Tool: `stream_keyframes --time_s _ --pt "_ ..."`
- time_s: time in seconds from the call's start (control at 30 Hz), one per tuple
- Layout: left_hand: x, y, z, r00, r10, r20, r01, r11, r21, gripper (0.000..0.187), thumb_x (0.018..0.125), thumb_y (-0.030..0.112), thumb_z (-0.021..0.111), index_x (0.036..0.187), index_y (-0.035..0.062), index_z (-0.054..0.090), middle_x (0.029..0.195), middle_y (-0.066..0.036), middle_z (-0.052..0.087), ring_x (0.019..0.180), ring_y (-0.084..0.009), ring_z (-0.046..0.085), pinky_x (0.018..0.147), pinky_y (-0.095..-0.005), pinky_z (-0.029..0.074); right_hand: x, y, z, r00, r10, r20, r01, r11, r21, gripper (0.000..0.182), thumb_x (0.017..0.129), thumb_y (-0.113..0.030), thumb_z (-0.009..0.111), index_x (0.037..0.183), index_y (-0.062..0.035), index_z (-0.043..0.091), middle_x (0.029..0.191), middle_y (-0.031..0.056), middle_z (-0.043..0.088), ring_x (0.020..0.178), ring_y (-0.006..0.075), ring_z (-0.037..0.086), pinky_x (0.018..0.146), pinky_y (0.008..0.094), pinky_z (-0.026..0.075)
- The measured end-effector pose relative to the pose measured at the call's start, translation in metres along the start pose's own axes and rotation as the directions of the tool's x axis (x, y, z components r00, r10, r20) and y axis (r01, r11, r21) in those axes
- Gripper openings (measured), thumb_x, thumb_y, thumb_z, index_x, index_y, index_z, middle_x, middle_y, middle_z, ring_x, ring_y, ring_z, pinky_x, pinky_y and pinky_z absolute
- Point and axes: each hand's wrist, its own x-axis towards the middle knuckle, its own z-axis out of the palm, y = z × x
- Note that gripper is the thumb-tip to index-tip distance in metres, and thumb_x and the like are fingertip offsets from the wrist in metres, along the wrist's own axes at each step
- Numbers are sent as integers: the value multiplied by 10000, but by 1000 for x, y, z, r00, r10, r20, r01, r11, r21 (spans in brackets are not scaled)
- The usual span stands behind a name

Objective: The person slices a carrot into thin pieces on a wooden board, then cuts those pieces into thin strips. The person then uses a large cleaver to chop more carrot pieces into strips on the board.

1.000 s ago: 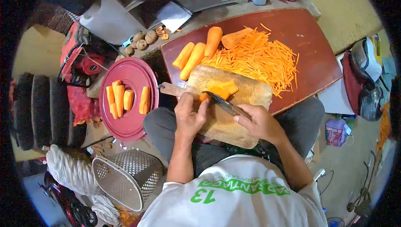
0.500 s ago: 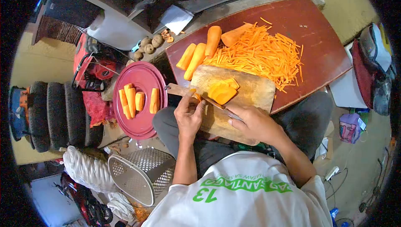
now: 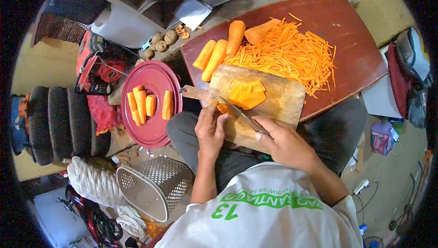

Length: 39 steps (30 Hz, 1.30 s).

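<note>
So going by how things lie, a good chunk of the cutting looks done, but there's a fair bit of carrot left. There's a big loose heap of carrot sticks (image 3: pixel 296 59) on the far side of the red table (image 3: pixel 358 43), just beyond the wooden cutting board (image 3: pixel 279 98), and I'd call that the finished part. Middle stage is on the board: a small overlapping bunch of carrot slices (image 3: pixel 247 96), wide and flat, not yet cut into sticks. The left hand (image 3: pixel 209 131) is pinching a small carrot piece (image 3: pixel 222 108) at the board's left side, and the right hand (image 3: pixel 287 145) is wrapped round the handle of a knife (image 3: pixel 244 118), its blade right by that piece. Looks to me like this one's mostly sliced down, though the fingers hide part of it, so can't say exactly how much remains. As for uncut stuff, four chunky peeled carrots (image 3: pixel 236 38) lie along the far left part of the table, one of them up against the heap, plus a handful of smaller peeled carrot pieces (image 3: pixel 141 104) on the round red lid (image 3: pixel 156 130) off to the left. I'd guess well past the start, nowhere near finished.
</note>
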Motion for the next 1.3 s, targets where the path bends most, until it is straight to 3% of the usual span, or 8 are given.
stream_keyframes --time_s 0.27,0.37,0.47,0.57,0.77,1.0,1.17,1.3 --pt "-5 -14 12 989 92 -119 -86 995 53 406 890 13 861 1266 -34 717 1014 -175 751 881 -285 759 786 -362 605 -2 -6 4 1000 -16 16 15 999 34 508 1126 -244 594 1529 57 522 1415 295 660 1330 420 653 1108 449 507" --pt "-5 -10 13 986 76 -147 -73 997 24 361 890 24 861 1223 -36 734 991 -169 760 863 -283 760 782 -360 594 -5 -8 3 999 -48 2 47 999 27 508 1127 -242 591 1529 59 514 1373 300 676 1294 426 670 1089 455 519" --pt "-6 -12 13 982 98 -162 -95 995 25 330 890 20 861 1193 -45 747 993 -180 771 869 -286 769 791 -361 598 -5 -6 5 997 -73 -21 73 997 14 487 1101 -233 580 1519 4 501 1275 334 677 1191 531 655 1018 564 531" --pt "-5 -8 9 986 76 -147 -71 997 40 311 885 18 863 1173 -45 762 994 -190 780 880 -290 777 804 -362 602 0 -8 3 999 -15 48 18 998 -58 462 1120 -217 583 1498 40 518 1274 306 700 1191 491 688 997 503 554" --pt "-8 -15 7 985 86 -150 -73 994 86 302 886 -21 826 1184 -37 775 1035 -192 799 935 -300 798 857 -361 614 1 -6 18 998 -64 10 65 977 -204 521 1104 -201 581 1577 -41 433 1269 310 699 1148 535 680 960 589 555" --pt "-8 -20 8 985 59 -161 -50 997 61 312 872 -64 805 1183 -40 781 1103 -219 807 1025 -313 809 923 -373 618 8 -13 21 997 30 66 -18 983 -180 536 1108 -227 559 1596 -74 401 1270 322 692 1102 563 679 932 641 541" --pt "1 -16 4 980 116 -164 -106 992 67 279 853 -25 884 1097 -57 753 910 -200 745 783 -298 749 740 -348 596 17 -34 10 962 229 147 -195 956 -218 459 1116 -230 551 1528 -48 462 1300 342 662 1178 558 645 988 617 516" --pt "4 -15 5 970 149 -193 -136 988 77 252 858 -28 880 1068 -59 744 872 -191 719 733 -285 713 702 -346 579 22 -21 14 982 138 125 -114 976 -185 422 1120 -225 545 1476 -4 489 1295 349 652 1198 550 631 1001 609 500"
